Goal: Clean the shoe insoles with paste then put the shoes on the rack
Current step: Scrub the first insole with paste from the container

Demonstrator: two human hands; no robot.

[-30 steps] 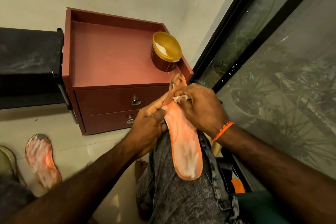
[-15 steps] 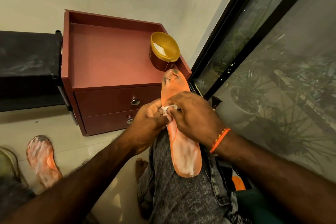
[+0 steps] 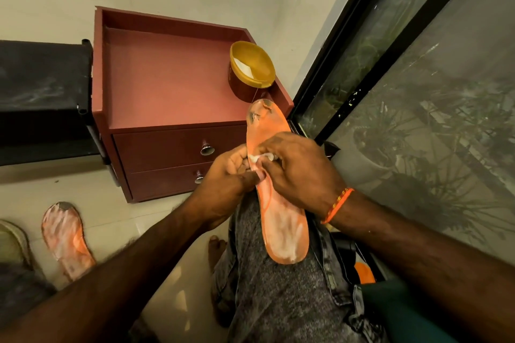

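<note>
1. Head view puts the orange insole (image 3: 278, 214) lengthwise on my knee; my left hand (image 3: 225, 178) pinches its edge, and my right hand (image 3: 298, 172) grips a small white wad (image 3: 262, 158) pressed on its middle.
2. Paste whitens the heel half; the toe end looks bare and dirty, so I judge this one partly done.
3. A second insole (image 3: 65, 237), smeared white, lies on the floor to my left.
4. Shoes and rack remain for later.
5. The paste tub (image 3: 250, 71) sits just beyond the toe, near the cabinet (image 3: 167, 86) edge; the window frame (image 3: 348, 69) crowds my right, with open floor on my left.

Insole (image 3: 278, 220) middle hidden under hands; white wad (image 3: 260, 158) mostly covered; shoe (image 3: 12, 242) cut by left edge.
</note>
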